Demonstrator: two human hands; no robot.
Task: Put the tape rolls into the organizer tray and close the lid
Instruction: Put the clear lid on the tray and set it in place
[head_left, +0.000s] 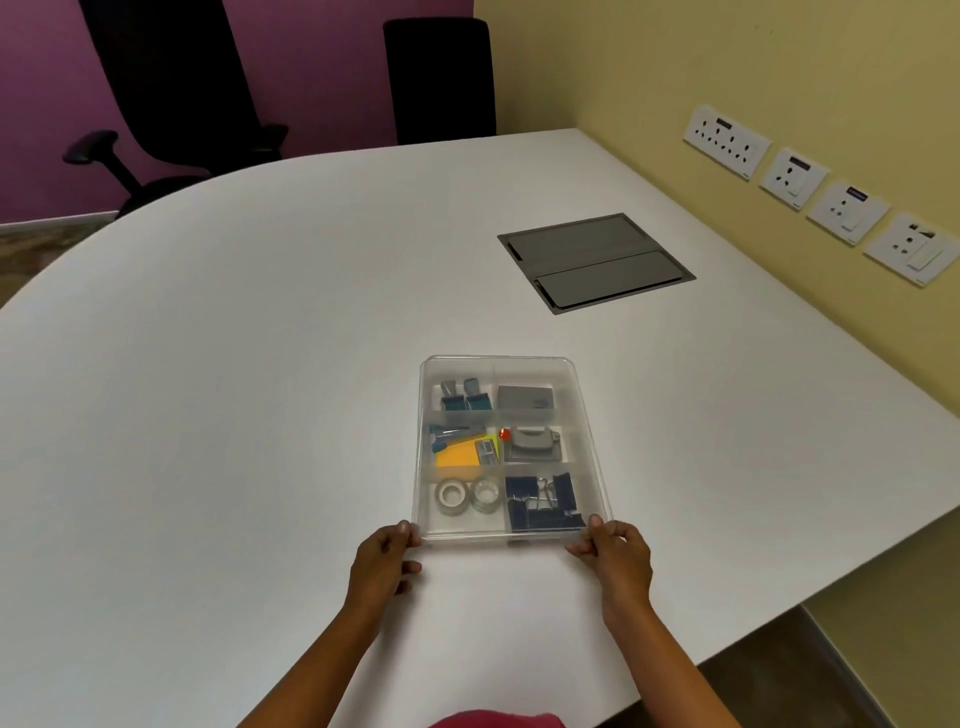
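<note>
The clear plastic organizer tray (500, 358) lies on the white table just in front of me. A transparent lid seems to lie over it, which makes the contents look hazy. In its near-left compartment sit two tape rolls side by side, a white one (450, 494) and a clear one (487, 493). The other compartments hold binder clips, yellow sticky notes, a stapler and small grey items. My left hand (382, 564) pinches the near-left corner. My right hand (621, 558) pinches the near-right corner, thumb on top.
A grey cable hatch (595, 262) is set flush into the table (260, 364) beyond the tray on the right. Two black office chairs (171, 104) (441, 78) stand behind the far edge. Wall sockets (727, 140) line the yellow wall on the right.
</note>
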